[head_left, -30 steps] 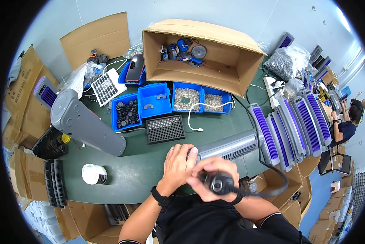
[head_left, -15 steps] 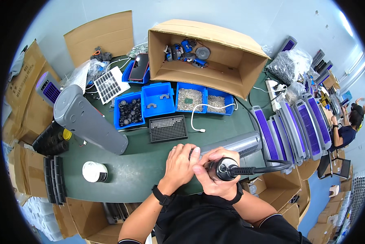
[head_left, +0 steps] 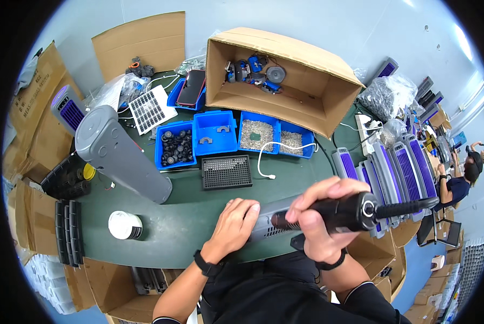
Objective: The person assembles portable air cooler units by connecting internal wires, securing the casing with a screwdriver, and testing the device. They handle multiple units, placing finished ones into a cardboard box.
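My right hand (head_left: 320, 237) is wrapped round a black corded electric screwdriver (head_left: 342, 211), which lies nearly level with its cable end to the right. Beneath its tip is a long grey slotted housing (head_left: 269, 217), like a tower fan's body, partly hidden by that hand and the tool. My left hand (head_left: 234, 227) grips the near left end of this housing, thumb on top and fingers bent over the edge. Left of it on the green table stands a tall grey tower fan body (head_left: 123, 156), leaning, with a white tub (head_left: 125, 225) nearer me.
Blue bins hold black knobs (head_left: 177, 146), grey clips (head_left: 214, 135) and screws (head_left: 257, 132). A black perforated tray (head_left: 226, 171) lies before them, a cardboard box (head_left: 285, 102) behind. Several purple-grilled fans (head_left: 409, 167) stand right. A co-worker (head_left: 458, 175) sits far right.
My right hand has lifted and swung the screwdriver rightward, from pointing down to nearly level. The grey housing has shifted and turned, its slotted end now near my left hand.
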A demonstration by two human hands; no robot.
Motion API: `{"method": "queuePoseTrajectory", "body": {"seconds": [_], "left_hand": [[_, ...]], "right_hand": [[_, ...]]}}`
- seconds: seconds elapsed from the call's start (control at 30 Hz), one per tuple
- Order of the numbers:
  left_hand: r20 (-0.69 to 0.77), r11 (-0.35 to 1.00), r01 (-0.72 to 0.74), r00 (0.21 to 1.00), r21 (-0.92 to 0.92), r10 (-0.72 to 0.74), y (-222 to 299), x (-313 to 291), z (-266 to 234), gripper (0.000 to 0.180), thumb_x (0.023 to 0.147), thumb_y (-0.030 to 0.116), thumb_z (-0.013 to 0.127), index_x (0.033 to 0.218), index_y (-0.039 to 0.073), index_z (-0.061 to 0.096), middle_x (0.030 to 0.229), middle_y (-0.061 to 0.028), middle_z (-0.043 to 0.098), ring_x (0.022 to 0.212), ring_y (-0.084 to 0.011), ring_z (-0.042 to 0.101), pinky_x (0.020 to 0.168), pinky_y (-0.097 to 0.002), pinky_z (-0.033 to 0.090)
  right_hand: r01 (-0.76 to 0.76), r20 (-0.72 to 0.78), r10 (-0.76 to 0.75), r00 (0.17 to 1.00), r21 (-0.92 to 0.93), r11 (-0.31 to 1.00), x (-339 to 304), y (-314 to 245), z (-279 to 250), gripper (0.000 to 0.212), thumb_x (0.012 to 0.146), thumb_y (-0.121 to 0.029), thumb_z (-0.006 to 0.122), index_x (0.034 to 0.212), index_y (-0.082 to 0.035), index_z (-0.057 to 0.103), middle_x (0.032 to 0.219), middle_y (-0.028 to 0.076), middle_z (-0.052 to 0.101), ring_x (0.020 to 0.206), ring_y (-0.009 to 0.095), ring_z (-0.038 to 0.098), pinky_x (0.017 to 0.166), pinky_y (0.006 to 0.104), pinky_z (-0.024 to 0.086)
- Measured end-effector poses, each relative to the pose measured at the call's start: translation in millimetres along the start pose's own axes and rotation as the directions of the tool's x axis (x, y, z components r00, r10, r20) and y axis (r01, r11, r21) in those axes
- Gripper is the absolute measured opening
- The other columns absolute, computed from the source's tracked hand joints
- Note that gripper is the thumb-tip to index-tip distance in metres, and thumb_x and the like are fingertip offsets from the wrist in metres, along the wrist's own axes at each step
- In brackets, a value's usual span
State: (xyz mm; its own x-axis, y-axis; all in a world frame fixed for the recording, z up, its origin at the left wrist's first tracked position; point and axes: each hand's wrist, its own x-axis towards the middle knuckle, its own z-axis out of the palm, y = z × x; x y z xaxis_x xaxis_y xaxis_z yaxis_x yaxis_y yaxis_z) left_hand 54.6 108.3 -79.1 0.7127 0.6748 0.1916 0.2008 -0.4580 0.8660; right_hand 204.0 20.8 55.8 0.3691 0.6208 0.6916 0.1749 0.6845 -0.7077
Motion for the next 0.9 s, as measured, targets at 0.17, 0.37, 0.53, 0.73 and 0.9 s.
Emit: {"method": "queuePoseTrajectory", "body": {"seconds": [0.17, 0.37, 0.53, 0.73, 0.9], "left_hand": [[-0.131, 0.985, 0.14, 0.98, -0.103, -0.153, 12, -15, 16, 0.065, 0.105, 0.041, 0.058, 0.15, -0.004, 0.044, 0.121, -0.0225, 0.065, 0.11, -0.0385, 0.06, 0.101, -0.0481, 0.044], [-0.075, 0.983, 0.157, 0.983, -0.099, -0.165, 9, -24, 22, 0.101, 0.091, 0.049, 0.077, 0.159, -0.004, 0.026, 0.129, -0.0233, 0.06, 0.116, -0.0379, 0.056, 0.103, -0.0488, 0.04], [-0.075, 0.986, 0.142, 0.986, -0.09, -0.149, 6, -22, 26, 0.102, 0.088, 0.044, 0.08, 0.159, -0.003, 0.024, 0.13, -0.0209, 0.06, 0.114, -0.0368, 0.056, 0.103, -0.0485, 0.04], [-0.068, 0.986, 0.062, 0.995, -0.152, -0.073, -15, -25, 36, 0.102, 0.085, 0.035, 0.082, 0.161, 0.002, 0.023, 0.132, -0.0187, 0.059, 0.115, -0.0361, 0.056, 0.104, -0.0484, 0.039], [-0.072, 0.974, 0.206, 0.974, -0.092, -0.213, 12, -21, 21, 0.1, 0.086, 0.038, 0.082, 0.159, -0.002, 0.026, 0.134, -0.0225, 0.059, 0.121, -0.0371, 0.056, 0.107, -0.0498, 0.037]], "right_hand": [[-0.005, 0.0, 0.005, 1.0, -0.036, 0.999, 15, 36, 10, 0.046, 0.083, 0.014, 0.079, 0.116, 0.003, 0.05, 0.097, 0.013, 0.063, 0.076, 0.021, 0.072, 0.062, 0.029, 0.058], [-0.16, 0.013, 0.16, 0.987, 0.008, 0.987, 13, 55, 18, 0.045, 0.087, 0.005, 0.078, 0.119, -0.004, 0.048, 0.085, 0.016, 0.068, 0.066, 0.015, 0.065, 0.059, 0.0279, 0.053], [-0.127, 0.058, 0.136, 0.989, -0.14, 0.982, -2, 72, 12, 0.048, 0.085, 0.007, 0.08, 0.12, -0.003, 0.047, 0.089, 0.015, 0.068, 0.073, 0.016, 0.067, 0.06, 0.0275, 0.053], [0.042, 0.356, -0.006, 0.934, -0.094, 0.995, -16, 75, -1, 0.063, 0.076, 0.01, 0.087, 0.123, -0.003, 0.047, 0.096, 0.015, 0.068, 0.083, 0.019, 0.071, 0.072, 0.0351, 0.061], [-0.505, 0.031, 0.506, 0.862, -0.028, 0.862, 13, 66, 15, 0.035, 0.082, 0.008, 0.08, 0.11, 0.0, 0.06, 0.095, 0.01, 0.071, 0.081, 0.015, 0.068, 0.071, 0.0308, 0.057]]}}
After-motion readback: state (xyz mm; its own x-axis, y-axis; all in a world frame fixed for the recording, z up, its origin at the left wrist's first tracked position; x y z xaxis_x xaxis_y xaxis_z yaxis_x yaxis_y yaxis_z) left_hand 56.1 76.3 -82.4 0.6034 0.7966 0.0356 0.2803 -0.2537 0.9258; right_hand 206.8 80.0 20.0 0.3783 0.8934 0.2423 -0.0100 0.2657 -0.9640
